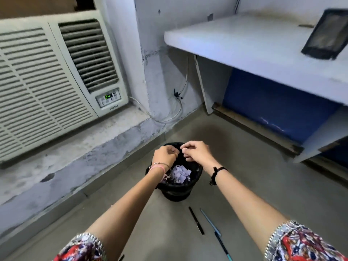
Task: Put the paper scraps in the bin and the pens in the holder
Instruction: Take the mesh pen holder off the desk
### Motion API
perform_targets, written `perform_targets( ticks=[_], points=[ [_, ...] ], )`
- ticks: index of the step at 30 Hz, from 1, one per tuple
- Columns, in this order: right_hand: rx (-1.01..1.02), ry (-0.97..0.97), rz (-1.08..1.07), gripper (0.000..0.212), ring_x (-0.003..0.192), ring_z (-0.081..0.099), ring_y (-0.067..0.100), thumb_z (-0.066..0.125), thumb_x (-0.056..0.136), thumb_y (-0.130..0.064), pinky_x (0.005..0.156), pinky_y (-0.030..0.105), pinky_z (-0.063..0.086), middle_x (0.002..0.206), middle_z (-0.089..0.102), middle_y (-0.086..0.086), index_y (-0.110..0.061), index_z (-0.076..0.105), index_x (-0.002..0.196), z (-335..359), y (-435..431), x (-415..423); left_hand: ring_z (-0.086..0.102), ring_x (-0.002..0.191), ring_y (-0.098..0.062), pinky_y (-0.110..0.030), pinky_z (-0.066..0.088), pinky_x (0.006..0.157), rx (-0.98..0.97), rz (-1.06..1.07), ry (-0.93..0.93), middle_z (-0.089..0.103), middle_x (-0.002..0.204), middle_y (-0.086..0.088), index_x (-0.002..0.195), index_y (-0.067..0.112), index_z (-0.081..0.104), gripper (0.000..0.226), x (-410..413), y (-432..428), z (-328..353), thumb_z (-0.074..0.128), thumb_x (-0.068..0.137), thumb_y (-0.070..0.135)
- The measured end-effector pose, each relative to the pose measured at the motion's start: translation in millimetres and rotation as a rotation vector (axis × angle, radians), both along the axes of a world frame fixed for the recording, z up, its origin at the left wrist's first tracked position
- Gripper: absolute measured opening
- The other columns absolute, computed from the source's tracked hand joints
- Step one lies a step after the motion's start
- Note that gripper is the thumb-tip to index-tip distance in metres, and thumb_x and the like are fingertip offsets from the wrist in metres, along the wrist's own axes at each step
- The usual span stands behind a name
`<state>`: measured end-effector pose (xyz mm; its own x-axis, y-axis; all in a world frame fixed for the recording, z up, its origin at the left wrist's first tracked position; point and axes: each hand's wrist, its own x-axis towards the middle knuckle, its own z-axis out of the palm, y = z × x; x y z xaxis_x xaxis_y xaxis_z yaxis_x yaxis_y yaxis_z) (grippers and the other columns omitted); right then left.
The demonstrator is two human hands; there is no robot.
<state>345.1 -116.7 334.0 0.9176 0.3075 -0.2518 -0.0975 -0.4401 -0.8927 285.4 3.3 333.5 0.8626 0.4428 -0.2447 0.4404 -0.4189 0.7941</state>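
Paper scraps: the pale lilac torn paper scraps (pixel 180 173) lie heaped inside the round black plastic bin (pixel 177 193), which stands on the grey floor (pixel 263 185).
Your left hand (pixel 165 155): over the bin's far rim, fingers (pixel 174 153) curled tight; I cannot tell whether scraps are pinched in them.
Your right hand (pixel 196 150): just beside the left, over the same rim, fingers likewise bunched, contents unclear.
Step in hand: probably shedding the last scraps into the bin.
Pens: a slim black pen (pixel 196 220), a light blue pen (pixel 210 221) and a dark teal-tipped pen (pixel 223 246) lie on the floor nearer you than the bin.
Next move: gather those pens and carry them to the holder, likely the black mesh box (pixel 327 32) on the pale worktop (pixel 244 40), well beyond the bin.
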Motion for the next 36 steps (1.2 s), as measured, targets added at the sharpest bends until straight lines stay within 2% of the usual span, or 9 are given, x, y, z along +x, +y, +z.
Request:
perform_targets(
  ticks=[9, 14, 18, 21, 23, 27, 32, 34, 36],
  points=[
    [0.015, 0.048, -0.002, 0.014, 0.068, 0.066, 0.01, 0.062, 0.088, -0.012, 0.06, 0.017, 0.054, 0.086, 0.072, 0.006, -0.01, 0.074, 0.094, 220.7, -24.1, -21.5, 0.063, 0.067, -0.015, -0.027, 0.053, 0.075, -0.099, -0.05, -0.057, 0.07, 0.08, -0.005, 0.084, 0.014, 0.07, 0.02, -12.8, -13.1, 227.2, 0.051, 0.082, 0.006],
    [0.021, -0.063, -0.016, 0.014, 0.074, 0.066, 0.015, 0.058, 0.092, -0.012, 0.068, 0.024, 0.057, 0.086, 0.071, 0.005, -0.011, 0.072, 0.095, 340.3, -64.0, -13.7, 0.058, 0.051, -0.001, -0.007, 0.044, 0.048, -0.136, -0.107, -0.104, 0.066, 0.077, -0.004, 0.084, 0.013, 0.067, 0.024, 2.3, -47.9, 339.1, 0.046, 0.083, 0.001],
    [-0.02, -0.176, -0.072, 0.013, 0.075, 0.065, 0.016, 0.058, 0.091, -0.012, 0.07, 0.026, 0.057, 0.086, 0.07, 0.005, -0.011, 0.07, 0.096, 394.7, -108.0, 14.0, 0.06, 0.06, -0.01, -0.022, 0.046, 0.057, -0.164, -0.104, -0.135, 0.067, 0.079, -0.004, 0.089, 0.015, 0.063, 0.019, 24.8, -85.9, 386.4, 0.048, 0.085, 0.004],
    [-0.13, -0.287, -0.128, 0.016, 0.081, 0.062, 0.016, 0.057, 0.09, -0.014, 0.075, 0.029, 0.051, 0.095, 0.066, 0.004, -0.013, 0.067, 0.103, 406.0, -153.1, 47.5, 0.063, 0.071, -0.02, -0.031, 0.052, 0.071, -0.153, -0.104, -0.141, 0.067, 0.082, -0.006, 0.093, 0.015, 0.059, 0.015, 48.6, -118.5, 397.1, 0.05, 0.085, 0.007],
    [-0.219, -0.33, -0.144, 0.025, 0.101, 0.059, 0.019, 0.058, 0.09, -0.016, 0.085, 0.028, 0.046, 0.114, 0.062, 0.008, -0.013, 0.061, 0.114, 404.4, -183.5, 76.3, 0.064, 0.076, -0.028, -0.035, 0.054, 0.075, -0.126, -0.114, -0.121, 0.068, 0.084, -0.011, 0.096, 0.017, 0.058, 0.014, 70.7, -140.0, 397.0, 0.051, 0.086, 0.01],
    [-0.403, -0.332, -0.15, 0.047, 0.132, 0.034, 0.032, 0.06, 0.089, -0.018, 0.102, 0.037, 0.039, 0.143, 0.038, 0.014, -0.015, 0.046, 0.134, 385.8, -231.7, 132.8, 0.056, 0.075, -0.022, -0.028, 0.046, 0.07, -0.102, -0.137, -0.082, 0.062, 0.089, -0.005, 0.109, 0.013, 0.056, 0.022, 118.0, -179.8, 383.7, 0.048, 0.089, 0.012],
    [-0.471, -0.18, -0.154, 0.06, 0.146, 0.007, 0.036, 0.058, 0.091, -0.02, 0.11, 0.045, 0.033, 0.159, 0.005, 0.018, -0.02, 0.033, 0.146, 361.6, -261.5, 179.0, 0.058, 0.079, -0.018, -0.02, 0.043, 0.063, -0.109, -0.119, -0.041, 0.061, 0.094, -0.003, 0.111, 0.011, 0.056, 0.023, 148.8, -206.0, 362.6, 0.048, 0.09, 0.011],
    [-0.461, -0.104, -0.126, 0.057, 0.145, 0.012, 0.038, 0.059, 0.09, -0.021, 0.111, 0.045, 0.031, 0.158, 0.009, 0.022, -0.02, 0.038, 0.142, 351.4, -267.1, 190.2, 0.058, 0.08, -0.017, -0.016, 0.042, 0.058, -0.092, -0.124, -0.015, 0.062, 0.095, -0.002, 0.11, 0.012, 0.057, 0.022, 151.8, -205.7, 354.9, 0.048, 0.09, 0.012],
    [-0.395, -0.093, -0.137, 0.045, 0.136, 0.031, 0.039, 0.063, 0.087, -0.019, 0.103, 0.04, 0.038, 0.147, 0.03, 0.023, -0.015, 0.049, 0.13, 343.2, -268.9, 198.4, 0.06, 0.082, -0.017, -0.018, 0.046, 0.061, -0.089, -0.113, 0.006, 0.064, 0.095, -0.003, 0.105, 0.015, 0.059, 0.019, 153.8, -200.4, 349.9, 0.048, 0.089, 0.012]
  ],
)
